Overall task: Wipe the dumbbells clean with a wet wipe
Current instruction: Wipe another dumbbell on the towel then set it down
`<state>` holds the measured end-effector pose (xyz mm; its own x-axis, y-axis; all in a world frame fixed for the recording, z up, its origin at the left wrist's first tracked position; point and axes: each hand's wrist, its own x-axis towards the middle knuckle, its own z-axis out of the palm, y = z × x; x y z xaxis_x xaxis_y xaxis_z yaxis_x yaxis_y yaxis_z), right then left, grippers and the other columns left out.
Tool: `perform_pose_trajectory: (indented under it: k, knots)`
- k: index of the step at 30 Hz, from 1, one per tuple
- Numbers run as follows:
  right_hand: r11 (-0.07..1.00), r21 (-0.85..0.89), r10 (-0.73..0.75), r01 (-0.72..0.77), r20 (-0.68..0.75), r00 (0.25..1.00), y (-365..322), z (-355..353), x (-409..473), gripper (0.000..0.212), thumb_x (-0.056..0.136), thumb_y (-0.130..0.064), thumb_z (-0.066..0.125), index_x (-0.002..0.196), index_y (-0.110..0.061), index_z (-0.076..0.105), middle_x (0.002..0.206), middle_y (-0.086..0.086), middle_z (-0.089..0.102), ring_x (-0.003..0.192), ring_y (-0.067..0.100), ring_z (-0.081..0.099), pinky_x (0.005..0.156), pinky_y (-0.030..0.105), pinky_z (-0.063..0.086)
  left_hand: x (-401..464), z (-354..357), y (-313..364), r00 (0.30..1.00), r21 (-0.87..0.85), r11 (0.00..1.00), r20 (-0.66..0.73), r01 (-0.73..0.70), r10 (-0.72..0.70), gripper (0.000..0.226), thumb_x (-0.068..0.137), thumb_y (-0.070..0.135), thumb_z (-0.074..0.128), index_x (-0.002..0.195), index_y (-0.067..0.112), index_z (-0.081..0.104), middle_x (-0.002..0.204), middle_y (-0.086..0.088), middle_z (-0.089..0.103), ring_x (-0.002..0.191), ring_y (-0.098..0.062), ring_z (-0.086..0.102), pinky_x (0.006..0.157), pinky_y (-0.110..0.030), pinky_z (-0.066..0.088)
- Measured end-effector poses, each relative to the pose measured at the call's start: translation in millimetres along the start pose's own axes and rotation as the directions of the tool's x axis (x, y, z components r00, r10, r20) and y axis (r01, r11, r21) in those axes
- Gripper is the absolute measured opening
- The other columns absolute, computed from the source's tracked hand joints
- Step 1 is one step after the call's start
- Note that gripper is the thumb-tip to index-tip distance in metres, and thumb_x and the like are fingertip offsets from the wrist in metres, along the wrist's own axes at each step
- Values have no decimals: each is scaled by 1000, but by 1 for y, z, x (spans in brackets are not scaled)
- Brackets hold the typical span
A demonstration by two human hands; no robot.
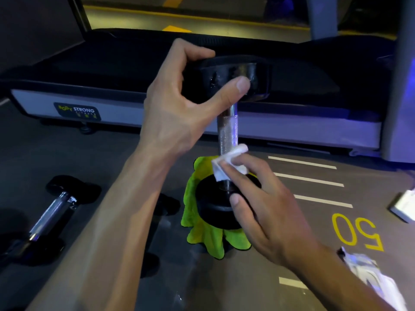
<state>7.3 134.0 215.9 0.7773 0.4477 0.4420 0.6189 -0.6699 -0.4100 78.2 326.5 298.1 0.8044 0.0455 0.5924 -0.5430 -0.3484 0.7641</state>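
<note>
A black dumbbell (227, 129) with a knurled chrome handle stands upright, its lower head resting on a bright green cloth (202, 234) on the floor. My left hand (179, 104) grips the upper head from the left, thumb across its front. My right hand (258, 198) holds a folded white wet wipe (226, 163) pressed against the bottom of the handle, just above the lower head. A second dumbbell (51, 212) lies on its side on the floor at the left.
A treadmill base (134, 108) with a "BODY STRONG" label runs across the back. White wipe packaging (368, 272) lies at the lower right, and another white item (404, 203) at the right edge. The floor has white stripes and a yellow "50" (357, 232).
</note>
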Motion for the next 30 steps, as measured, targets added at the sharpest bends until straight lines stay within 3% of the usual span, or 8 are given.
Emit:
perform_pose_trajectory:
  k: [2,7,12,15,19,24,30]
  knots:
    - [1000,14,-19,19,1,1000,0,-7,8,51,103,-32,43,151,-16,50,147,-2,43,131,14,49,103,32,46,-1,0,0,1000,-2,1000,0,-2,2,54,83,58,80,117,24,56,107,17,66,102,-10,69,91,-41,58]
    - [999,39,-18,24,-148,989,-2,-14,42,57,104,-34,44,155,-11,40,157,1,32,140,-5,35,108,13,36,0,1,2,1000,-2,1000,22,-21,21,53,84,54,81,118,21,56,109,17,65,105,-10,69,95,-43,57]
    - [999,37,-28,28,-16,999,1,3,-6,55,103,-28,44,153,-5,45,161,4,36,150,12,35,119,21,31,1,-1,-4,1000,-23,1000,15,-2,2,52,84,55,82,116,23,57,107,18,65,102,-14,69,93,-51,57]
    - [999,24,-40,42,-75,996,2,-8,19,53,105,-28,43,153,-5,45,162,0,36,150,7,33,118,15,28,3,1,-5,999,-19,1000,24,-22,23,52,85,54,82,117,23,57,110,14,65,106,-17,69,95,-54,56]
    - [997,-9,-82,82,-85,993,6,-11,34,53,107,-20,44,156,-3,38,168,0,25,157,11,20,125,25,22,4,3,-5,999,-36,999,36,-36,37,50,85,49,83,118,21,57,111,11,65,106,-18,70,96,-54,55]
    - [1000,-26,-16,17,32,999,10,6,-28,52,106,-31,40,152,-8,48,162,-1,39,150,10,36,121,29,33,6,5,-5,1000,-45,999,30,-2,3,52,82,53,84,116,23,58,109,13,66,105,-21,70,95,-53,56]
    - [994,14,105,-104,-14,994,-11,-4,-8,42,105,-36,38,131,-18,65,133,-8,51,122,15,54,98,31,47,2,5,0,1000,-25,1000,22,4,-4,52,84,52,84,118,22,58,108,13,66,103,-14,68,94,-43,56]
